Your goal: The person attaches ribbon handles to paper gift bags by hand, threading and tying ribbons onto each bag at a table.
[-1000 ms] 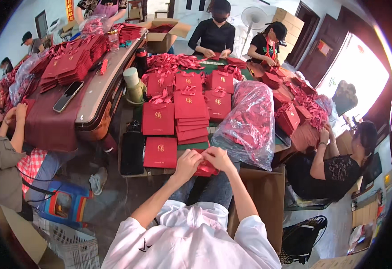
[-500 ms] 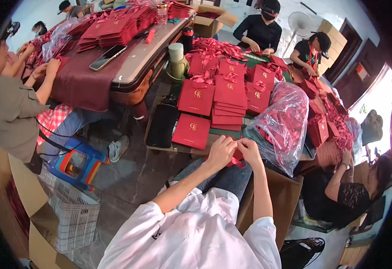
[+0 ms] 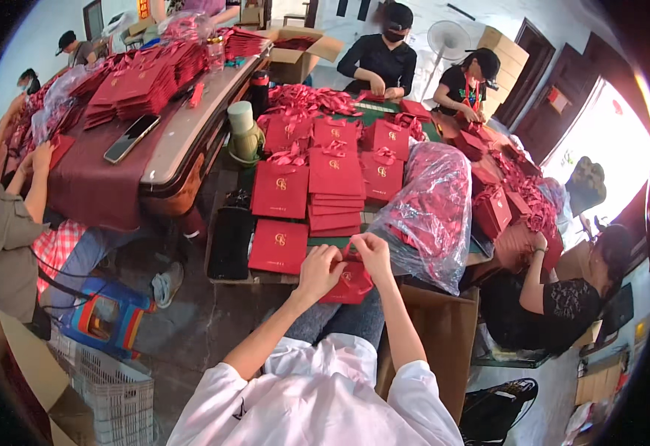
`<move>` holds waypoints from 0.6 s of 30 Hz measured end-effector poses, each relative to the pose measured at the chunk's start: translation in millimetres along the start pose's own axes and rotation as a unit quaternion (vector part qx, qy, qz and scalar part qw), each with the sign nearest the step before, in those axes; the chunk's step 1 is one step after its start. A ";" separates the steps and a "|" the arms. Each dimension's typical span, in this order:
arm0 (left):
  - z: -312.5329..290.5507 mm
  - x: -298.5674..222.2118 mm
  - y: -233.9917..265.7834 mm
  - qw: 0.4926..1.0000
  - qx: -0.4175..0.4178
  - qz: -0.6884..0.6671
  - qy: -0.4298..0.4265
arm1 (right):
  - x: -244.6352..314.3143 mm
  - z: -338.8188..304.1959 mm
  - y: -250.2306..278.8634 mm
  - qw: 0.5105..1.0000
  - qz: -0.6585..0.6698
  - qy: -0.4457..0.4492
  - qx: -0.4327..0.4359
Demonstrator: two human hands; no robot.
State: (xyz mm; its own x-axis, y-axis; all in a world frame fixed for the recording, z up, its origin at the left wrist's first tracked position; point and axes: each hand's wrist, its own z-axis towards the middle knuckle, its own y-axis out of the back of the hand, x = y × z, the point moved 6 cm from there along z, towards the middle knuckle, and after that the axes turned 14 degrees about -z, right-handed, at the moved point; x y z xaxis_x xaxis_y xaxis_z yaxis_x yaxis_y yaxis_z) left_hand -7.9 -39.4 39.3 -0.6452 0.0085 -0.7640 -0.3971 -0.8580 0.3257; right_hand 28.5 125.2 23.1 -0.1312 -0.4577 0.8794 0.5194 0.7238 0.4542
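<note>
A small red bag (image 3: 349, 286) of smooth, stiff-looking paper is held just above the denim-clad thighs (image 3: 351, 321), its boxy face slightly tilted; at its upper edge, a soft red ribbon (image 3: 350, 250) is pinched between the thumb and fingertips of the right hand (image 3: 372, 257); the left hand (image 3: 320, 270) is curled against the bag's upper left side, its fingers bent inward, though whether ribbon is pinched there too cannot be told; just left of the grip, a flat, square red bag (image 3: 276, 246) with a gold emblem is laid near the table's edge, and farther left a soft black pouch (image 3: 230, 244) is set; directly beyond the grip, flat red bags are layered in a neat stack (image 3: 336, 175), with satiny ribbon loops bunched on top; right of the grip and beyond it, red contents are enclosed by a crinkled, glossy clear plastic sack (image 3: 430, 212); below and to the right, an open-topped box (image 3: 438, 316) of plain brown cardboard is placed.
</note>
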 end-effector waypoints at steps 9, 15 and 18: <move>4.2 59.6 -4.4 0.990 0.061 0.014 0.125 | -27.1 25.3 1.1 0.953 -0.294 0.069 -0.012; 19.3 65.1 -9.2 0.979 0.072 0.009 0.191 | -41.5 25.8 -26.1 0.916 -0.393 0.048 0.066; 25.8 71.8 -8.5 0.984 0.042 0.023 0.171 | -38.4 22.0 -36.2 0.927 -0.365 0.064 0.062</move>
State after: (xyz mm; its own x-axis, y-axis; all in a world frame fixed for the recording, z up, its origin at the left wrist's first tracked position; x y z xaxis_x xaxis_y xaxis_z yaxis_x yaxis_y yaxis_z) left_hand -67.8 -18.2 -3.9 -0.4119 -0.2147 -0.8856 -0.4347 -0.8078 0.3980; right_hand -3.8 127.9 -24.0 -0.3044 -0.9005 0.3107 0.2301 0.2470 0.9413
